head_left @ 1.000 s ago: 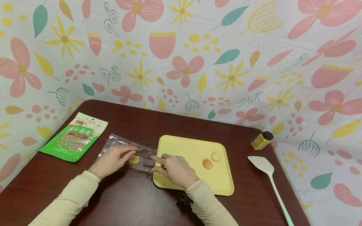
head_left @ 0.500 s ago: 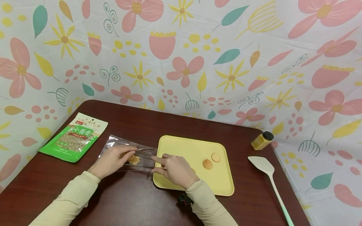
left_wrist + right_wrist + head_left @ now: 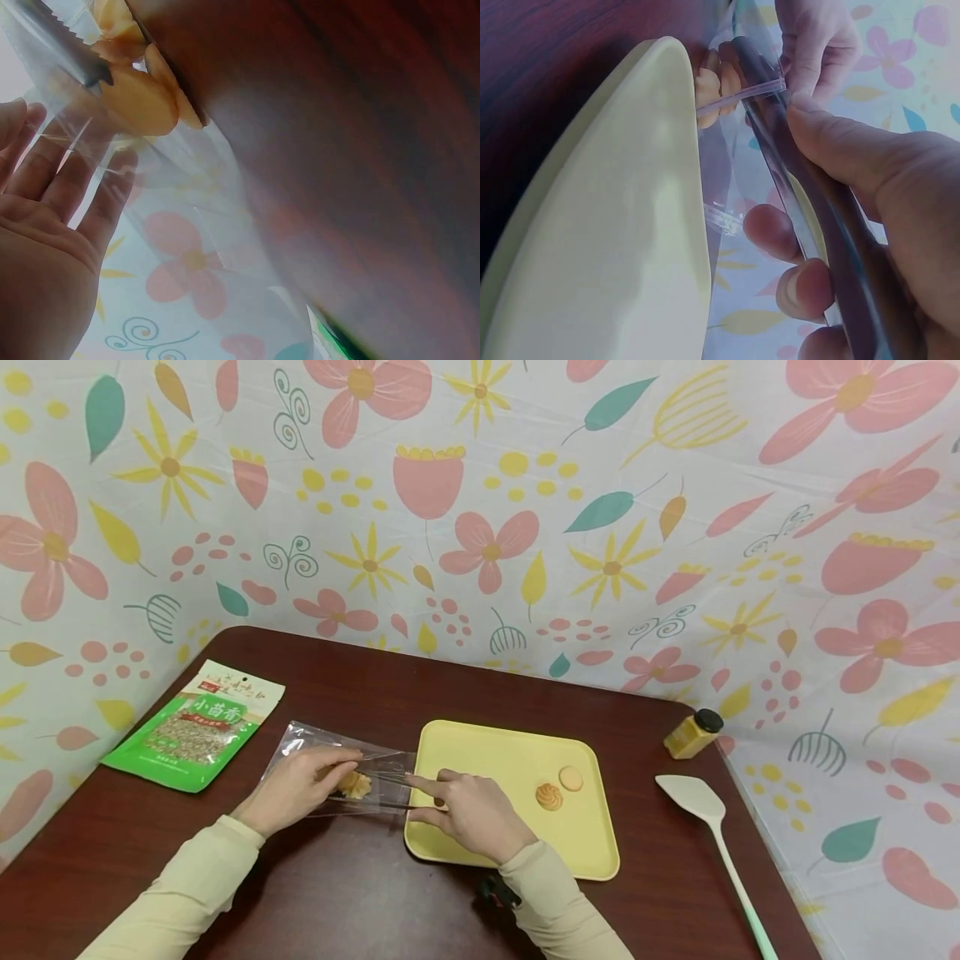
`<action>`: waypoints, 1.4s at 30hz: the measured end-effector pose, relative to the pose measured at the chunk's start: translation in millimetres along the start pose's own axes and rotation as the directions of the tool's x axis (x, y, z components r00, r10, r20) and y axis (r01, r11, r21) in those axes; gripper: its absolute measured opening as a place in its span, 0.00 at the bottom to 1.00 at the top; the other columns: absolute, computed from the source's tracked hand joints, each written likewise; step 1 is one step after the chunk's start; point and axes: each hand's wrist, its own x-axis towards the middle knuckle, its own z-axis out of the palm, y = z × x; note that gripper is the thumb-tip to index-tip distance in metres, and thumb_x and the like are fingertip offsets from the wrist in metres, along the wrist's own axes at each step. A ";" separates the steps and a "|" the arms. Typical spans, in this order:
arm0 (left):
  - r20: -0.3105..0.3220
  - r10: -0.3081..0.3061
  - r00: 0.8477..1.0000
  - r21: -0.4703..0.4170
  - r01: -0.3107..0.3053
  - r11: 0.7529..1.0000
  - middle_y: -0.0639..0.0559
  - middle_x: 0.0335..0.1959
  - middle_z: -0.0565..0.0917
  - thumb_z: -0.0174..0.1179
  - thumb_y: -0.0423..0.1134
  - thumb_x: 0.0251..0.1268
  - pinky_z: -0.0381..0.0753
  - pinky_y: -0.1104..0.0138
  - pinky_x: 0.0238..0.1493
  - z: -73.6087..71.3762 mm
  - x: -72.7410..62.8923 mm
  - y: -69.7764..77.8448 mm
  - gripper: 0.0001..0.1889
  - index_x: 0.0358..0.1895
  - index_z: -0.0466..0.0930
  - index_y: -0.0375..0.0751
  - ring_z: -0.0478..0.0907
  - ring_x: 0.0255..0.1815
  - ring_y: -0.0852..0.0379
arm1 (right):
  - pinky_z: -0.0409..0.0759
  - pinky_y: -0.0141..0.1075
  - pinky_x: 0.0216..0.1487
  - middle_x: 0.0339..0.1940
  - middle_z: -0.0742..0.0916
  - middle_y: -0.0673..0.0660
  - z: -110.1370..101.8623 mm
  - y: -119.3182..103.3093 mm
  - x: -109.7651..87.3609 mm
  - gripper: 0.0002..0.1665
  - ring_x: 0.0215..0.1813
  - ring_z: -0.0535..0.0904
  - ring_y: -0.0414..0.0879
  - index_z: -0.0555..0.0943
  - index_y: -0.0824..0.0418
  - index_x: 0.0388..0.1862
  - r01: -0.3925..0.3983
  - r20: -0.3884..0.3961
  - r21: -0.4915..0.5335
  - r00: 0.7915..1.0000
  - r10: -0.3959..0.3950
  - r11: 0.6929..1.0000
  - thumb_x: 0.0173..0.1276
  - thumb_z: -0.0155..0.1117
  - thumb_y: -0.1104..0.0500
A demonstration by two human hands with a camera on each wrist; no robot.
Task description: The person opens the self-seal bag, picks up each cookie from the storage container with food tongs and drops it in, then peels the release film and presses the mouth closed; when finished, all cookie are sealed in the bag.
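1. Plastic bag (image 3: 307,739), clear, on the dark red-brown table (image 3: 352,885), towards nine o'clock from the yellow tray (image 3: 483,745); near end just beside the tray rim, contact impossible to tell.
2. Inside the bag, several golden biscuits (image 3: 142,103), at least one with a ruffled edge, close together.
3. Left hand (image 3: 296,789) over the bag, thumb and forefinger pinching the film at its upper edge.
4. Right hand (image 3: 474,814) over the tray's nine o'clock side, clasping shiny metal tongs (image 3: 844,225), thumb on one arm, fingers against the other.
5. Tongs pointing to nine o'clock, serrated end within the bag and right up against the biscuits; bite on any of them impossible to tell.
6. On the tray, towards three o'clock from centre, one swirled biscuit (image 3: 550,797), with one plain round biscuit (image 3: 572,778) near it at two o'clock.
7. Further out from the tray: green-and-white packet (image 3: 198,722) between nine and ten o'clock, black-capped bottle (image 3: 688,739) at two, pale spatula (image 3: 697,797) with blade at three and mint-green handle end towards four.
8. Behind the table, floral cloth (image 3: 487,547).
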 end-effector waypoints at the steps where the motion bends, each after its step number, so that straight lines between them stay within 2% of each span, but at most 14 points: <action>1: -0.004 0.003 1.000 0.002 -0.003 1.000 0.51 0.48 0.86 0.62 0.38 0.68 0.81 0.53 0.51 0.1 -0.1 0.0 0.12 0.52 0.85 0.45 0.82 0.51 0.51 | 0.73 0.27 0.22 0.24 0.77 0.42 -0.5 0.5 -0.8 0.29 0.23 0.71 0.30 0.77 0.44 0.65 -0.003 0.000 0.003 1.000 0.003 1.000 0.67 0.60 0.38; 12: -0.025 0.019 0.999 -0.012 -0.020 1.000 0.51 0.46 0.86 0.63 0.36 0.66 0.82 0.54 0.48 1.8 0.1 -0.7 0.12 0.51 0.86 0.44 0.83 0.49 0.51 | 0.74 0.29 0.24 0.26 0.77 0.42 -6.1 5.1 -11.2 0.27 0.24 0.72 0.32 0.79 0.45 0.63 -0.026 0.009 0.033 1.000 0.025 0.999 0.67 0.62 0.40; 21: -0.040 0.042 0.998 -0.003 -0.043 0.999 0.52 0.45 0.87 0.65 0.36 0.64 0.82 0.55 0.47 2.0 0.6 -0.5 0.12 0.50 0.86 0.44 0.83 0.48 0.53 | 0.73 0.28 0.23 0.26 0.77 0.42 -13.1 10.5 -24.8 0.27 0.23 0.71 0.32 0.81 0.47 0.61 -0.051 -0.029 0.043 0.998 0.052 0.998 0.66 0.65 0.41; 26: -0.022 0.029 0.999 0.000 -0.029 1.000 0.51 0.46 0.86 0.63 0.37 0.66 0.82 0.54 0.48 1.1 0.3 -0.1 0.12 0.51 0.86 0.44 0.83 0.48 0.52 | 0.73 0.29 0.23 0.27 0.78 0.42 -19.6 14.3 -34.1 0.27 0.23 0.72 0.33 0.80 0.46 0.62 -0.083 -0.029 0.044 0.996 0.084 0.996 0.66 0.64 0.40; 31: -0.012 0.023 1.000 -0.007 -0.023 1.000 0.51 0.47 0.86 0.63 0.37 0.67 0.82 0.55 0.48 0.8 -0.1 -0.2 0.12 0.51 0.85 0.44 0.83 0.48 0.53 | 0.70 0.27 0.21 0.27 0.77 0.41 -24.9 20.0 -46.9 0.28 0.20 0.69 0.32 0.80 0.46 0.62 -0.126 -0.014 0.082 0.992 0.128 0.989 0.65 0.64 0.40; 37: -0.032 0.042 0.999 -0.008 -0.042 0.999 0.52 0.46 0.87 0.64 0.37 0.66 0.83 0.55 0.46 1.0 0.5 -1.0 0.12 0.50 0.86 0.44 0.83 0.47 0.54 | 0.68 0.25 0.21 0.27 0.75 0.37 -32.8 30.3 -69.3 0.28 0.19 0.66 0.30 0.80 0.46 0.62 -0.193 -0.047 0.099 0.979 0.198 0.976 0.64 0.66 0.41; 42: -0.022 0.040 0.999 -0.014 -0.041 0.999 0.52 0.46 0.86 0.63 0.36 0.66 0.82 0.56 0.47 0.8 0.2 -0.9 0.12 0.51 0.86 0.44 0.83 0.48 0.54 | 0.65 0.27 0.19 0.27 0.73 0.35 -41.8 40.6 -92.6 0.29 0.16 0.60 0.32 0.80 0.45 0.62 -0.300 -0.037 0.121 0.951 0.306 0.946 0.62 0.68 0.41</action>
